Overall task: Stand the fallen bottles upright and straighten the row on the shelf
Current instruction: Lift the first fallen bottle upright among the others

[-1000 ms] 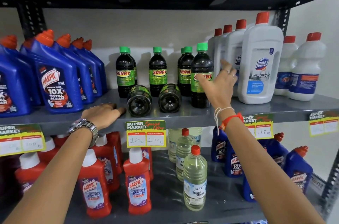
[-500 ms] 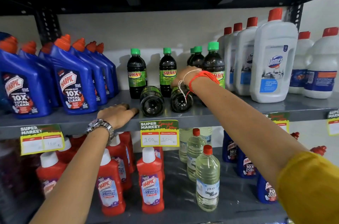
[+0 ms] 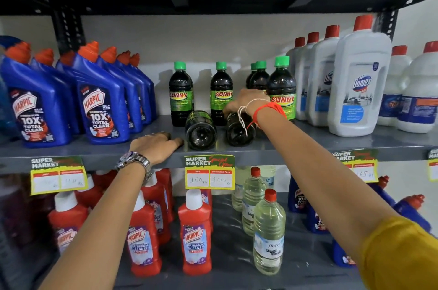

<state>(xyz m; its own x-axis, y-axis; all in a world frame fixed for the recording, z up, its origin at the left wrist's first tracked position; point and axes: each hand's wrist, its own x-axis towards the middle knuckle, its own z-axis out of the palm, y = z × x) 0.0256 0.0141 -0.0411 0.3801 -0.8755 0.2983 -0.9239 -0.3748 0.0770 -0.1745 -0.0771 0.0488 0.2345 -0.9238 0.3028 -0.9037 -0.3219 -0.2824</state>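
Observation:
Two dark Sunny bottles lie on their sides on the grey shelf, bases toward me: the left fallen bottle and the right fallen bottle. My right hand reaches over the right one, fingers curled down around its body. My left hand rests palm-down on the shelf's front edge, fingertips just left of the left fallen bottle, holding nothing. Behind them stand upright green-capped Sunny bottles, with more partly hidden behind my right hand.
Blue Harpic bottles crowd the shelf's left side, and white Domex bottles the right. A price tag hangs on the shelf edge. On the lower shelf stand red Harpic bottles and clear bottles.
My right hand left the upright front-right Sunny bottle and moved left and down onto the right fallen bottle. My left hand stayed on the shelf edge.

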